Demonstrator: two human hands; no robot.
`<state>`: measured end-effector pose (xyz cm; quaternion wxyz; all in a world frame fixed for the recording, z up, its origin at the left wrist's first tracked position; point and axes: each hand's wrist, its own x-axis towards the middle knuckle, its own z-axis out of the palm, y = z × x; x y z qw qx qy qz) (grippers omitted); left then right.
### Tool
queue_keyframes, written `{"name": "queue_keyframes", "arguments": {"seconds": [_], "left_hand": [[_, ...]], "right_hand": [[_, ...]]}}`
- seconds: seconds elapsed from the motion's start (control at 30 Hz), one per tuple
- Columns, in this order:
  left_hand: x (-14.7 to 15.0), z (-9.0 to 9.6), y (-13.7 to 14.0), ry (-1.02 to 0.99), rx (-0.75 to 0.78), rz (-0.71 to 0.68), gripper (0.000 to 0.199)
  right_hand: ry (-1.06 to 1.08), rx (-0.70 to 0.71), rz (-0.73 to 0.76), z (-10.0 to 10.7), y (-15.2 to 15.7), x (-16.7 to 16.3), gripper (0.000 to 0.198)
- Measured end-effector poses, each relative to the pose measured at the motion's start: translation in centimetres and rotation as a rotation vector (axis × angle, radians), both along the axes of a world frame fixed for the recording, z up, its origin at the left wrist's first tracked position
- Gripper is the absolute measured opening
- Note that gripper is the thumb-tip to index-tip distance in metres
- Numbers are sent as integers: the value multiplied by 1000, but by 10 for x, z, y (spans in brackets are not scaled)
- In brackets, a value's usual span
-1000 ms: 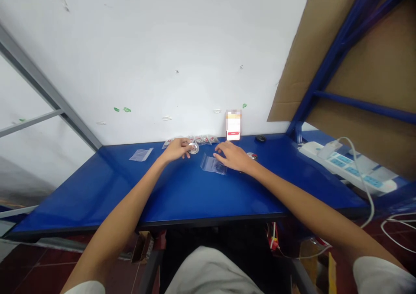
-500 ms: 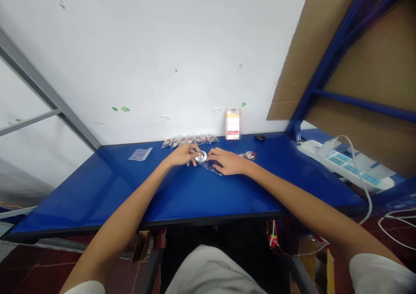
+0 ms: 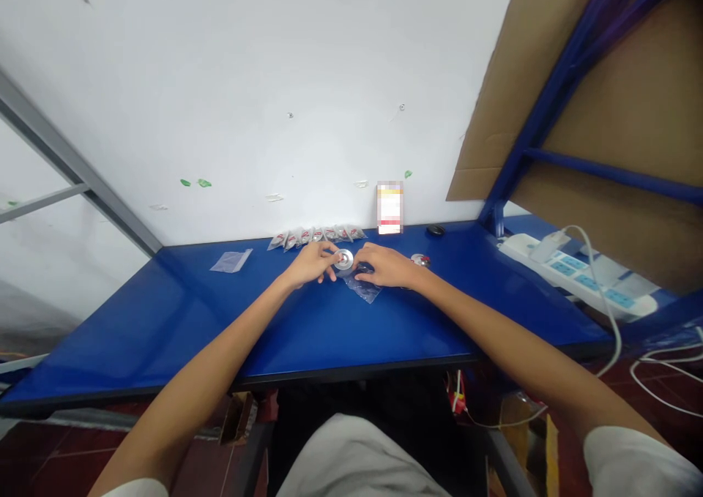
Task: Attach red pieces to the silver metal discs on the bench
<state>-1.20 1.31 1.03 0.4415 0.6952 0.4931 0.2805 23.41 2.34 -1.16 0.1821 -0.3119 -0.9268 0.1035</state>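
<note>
My left hand (image 3: 312,264) pinches a shiny round metal disc (image 3: 345,260) with a ring-shaped rim, its face turned toward me. Right beside it, my right hand (image 3: 384,265) has its fingers closed on the upper part of a clear plastic bag (image 3: 365,290). The bag hangs just below the disc, over the blue table (image 3: 307,329). Whether the disc's lower edge is inside the bag I cannot tell. Partly behind my right hand lie more metal discs (image 3: 421,260) with red marks.
Along the wall stands a row of several filled clear bags (image 3: 317,236) with red marks. A flat clear bag (image 3: 231,261) lies at the left. A box-like upright card (image 3: 390,208), a small black object (image 3: 436,230) and a white power strip (image 3: 576,274) are farther right.
The clear bag has swung lower and its bottom now hangs more visibly below my fingers. Both hands keep their grips, and the camera view has shifted slightly.
</note>
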Motion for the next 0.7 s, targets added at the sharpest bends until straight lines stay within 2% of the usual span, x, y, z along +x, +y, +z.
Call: {"name": "queue_keyframes", "arguments": {"seconds": [0.1, 0.37, 0.5, 0.7], "left_hand": [[0, -5, 3, -28, -42, 5, 27], [7, -17, 4, -118, -171, 41, 31], [5, -15, 3, -103, -167, 17, 33], [1, -19, 5, -96, -163, -19, 36]], "right_hand": [[12, 5, 27, -1, 1, 0, 9], [-36, -5, 98, -10, 13, 8, 16], [-60, 13, 81, -9, 13, 10, 24], [-62, 11, 50, -6, 9, 10, 17]]}}
